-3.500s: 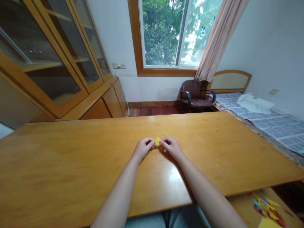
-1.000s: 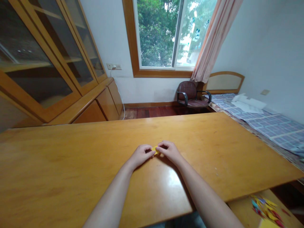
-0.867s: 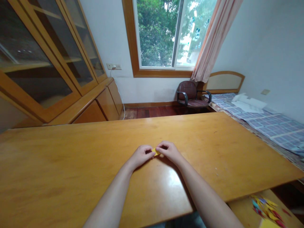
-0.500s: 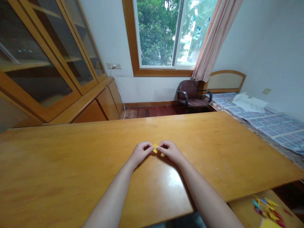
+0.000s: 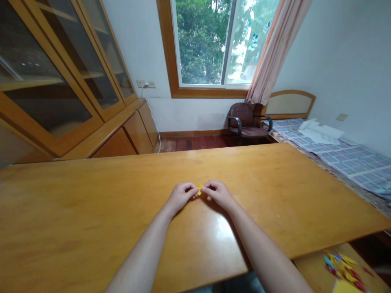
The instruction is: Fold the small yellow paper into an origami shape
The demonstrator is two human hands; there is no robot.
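A small piece of yellow paper is held between my two hands, just above the middle of the wooden table. My left hand pinches its left side between thumb and fingers. Its right side is gripped the same way by my right hand. The paper looks folded, with a pointed outline, but it is too small to make out the creases. Fingertips cover part of its edges.
At the lower right, a lower wooden surface bears a pile of colourful folded paper pieces and a yellow sheet. Beyond the table stand a brown armchair, a bed and a glass-door cabinet.
The yellow paper's visible outline has shifted slightly between my fingers and now looks more pointed. Both hands stay in almost the same place, still pinching it.
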